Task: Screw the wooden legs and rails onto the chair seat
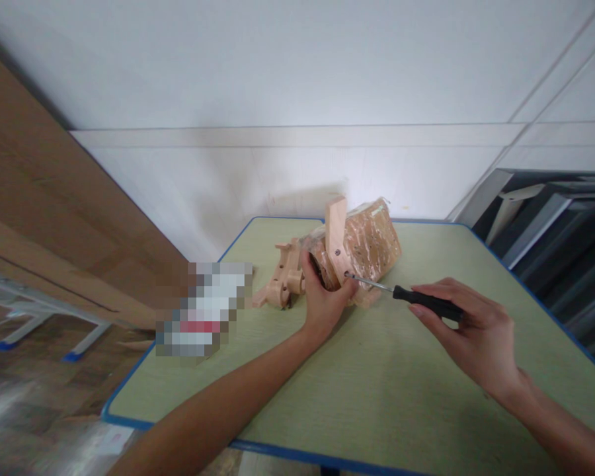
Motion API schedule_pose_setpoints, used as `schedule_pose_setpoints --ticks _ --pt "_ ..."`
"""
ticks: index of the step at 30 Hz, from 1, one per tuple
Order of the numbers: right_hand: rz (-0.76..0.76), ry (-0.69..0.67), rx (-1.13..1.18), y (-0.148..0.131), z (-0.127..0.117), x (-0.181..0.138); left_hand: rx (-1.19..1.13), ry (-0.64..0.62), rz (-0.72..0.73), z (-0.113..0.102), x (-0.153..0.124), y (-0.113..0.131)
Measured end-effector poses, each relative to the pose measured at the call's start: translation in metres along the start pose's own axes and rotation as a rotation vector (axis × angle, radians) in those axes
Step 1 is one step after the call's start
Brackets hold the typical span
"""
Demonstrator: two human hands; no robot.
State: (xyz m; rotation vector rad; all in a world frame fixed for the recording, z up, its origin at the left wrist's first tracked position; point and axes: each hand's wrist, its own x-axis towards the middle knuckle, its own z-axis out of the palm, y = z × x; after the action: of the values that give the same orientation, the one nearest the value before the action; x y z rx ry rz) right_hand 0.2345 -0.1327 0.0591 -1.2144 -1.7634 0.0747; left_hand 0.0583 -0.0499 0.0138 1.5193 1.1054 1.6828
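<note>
My left hand (pixel 322 297) is closed around the lower end of a pale wooden piece (pixel 338 241) that stands upright on the table and has screws in its face. My right hand (pixel 469 327) grips a black-handled screwdriver (pixel 406 294). Its metal tip touches a screw near the bottom of the upright wooden piece. Behind that piece lies a brown block wrapped in clear plastic (pixel 371 241). To the left of my left hand lies a small wooden assembly (pixel 282 281) of light-coloured parts.
The table (pixel 327 396) has a green top and a blue edge and stands against a white wall. A blurred-out patch (pixel 203 311) lies at its left edge. A large wooden board (pixel 54 225) leans at the left. Dark metal frames (pixel 550 231) stand at the right.
</note>
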Motion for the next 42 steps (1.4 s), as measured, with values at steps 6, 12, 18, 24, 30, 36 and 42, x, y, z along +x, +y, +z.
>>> schedule_pose_setpoints --ticks 6,12,18,24,30,36,42 --pt "-0.014 0.001 -0.075 -0.001 0.0 -0.001 0.004 -0.004 -0.029 0.0 0.0 -0.001" --pt "-0.006 0.027 -0.114 0.005 0.002 -0.006 0.025 -0.005 -0.01 0.0 0.0 0.0" --pt "-0.124 0.004 -0.273 0.007 -0.002 -0.007 0.033 -0.027 0.025 -0.001 -0.001 0.005" --pt "-0.195 -0.107 -0.287 0.005 -0.007 -0.005 0.022 -0.032 0.017 -0.001 -0.001 0.007" --pt "-0.275 -0.297 -0.131 0.005 -0.015 -0.002 0.006 -0.011 -0.02 0.001 0.0 0.002" --pt "-0.329 -0.292 -0.098 0.008 -0.015 -0.003 0.001 -0.014 -0.004 0.001 0.0 0.004" --pt "-0.292 -0.2 -0.181 0.008 -0.015 -0.003 0.008 -0.02 -0.007 0.0 -0.001 0.004"
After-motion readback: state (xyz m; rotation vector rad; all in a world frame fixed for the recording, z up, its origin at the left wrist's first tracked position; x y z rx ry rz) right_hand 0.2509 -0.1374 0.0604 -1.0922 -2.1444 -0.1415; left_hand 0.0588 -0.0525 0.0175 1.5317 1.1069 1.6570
